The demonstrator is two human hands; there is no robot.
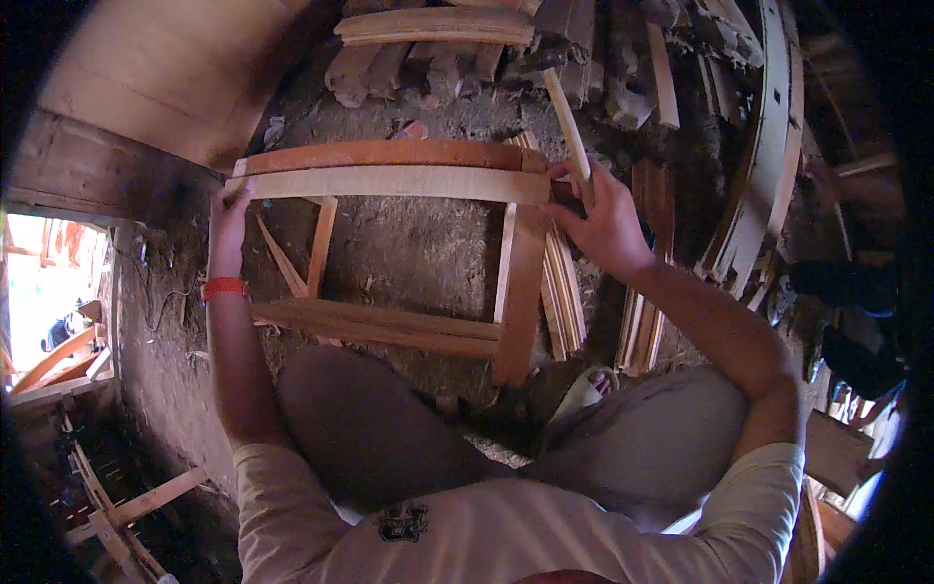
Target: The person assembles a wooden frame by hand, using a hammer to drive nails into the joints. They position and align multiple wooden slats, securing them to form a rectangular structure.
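Note:
A wooden frame (522,282) stands on the ground before my knees, with a reddish-brown rail along its far side. Against that rail lies a pale wooden strip (389,182), spanning the frame's width. My left hand (230,219) is closed around the strip's left end, the fingers partly hidden behind it. At the other end my right hand (605,224) has thumb and fingertips at the corner where strip and frame meet. A hammer (566,122) is also held in that right hand, its light handle against the palm and its dark head pointing away from me.
Bundled grooved wooden mouldings (561,292) lie right of the frame. Rough timbers (428,73) and a pale board (433,25) are piled beyond it. Long planks (754,156) lean at the far right. A large plywood panel (165,78) rises at the upper left, above a bright opening (56,302).

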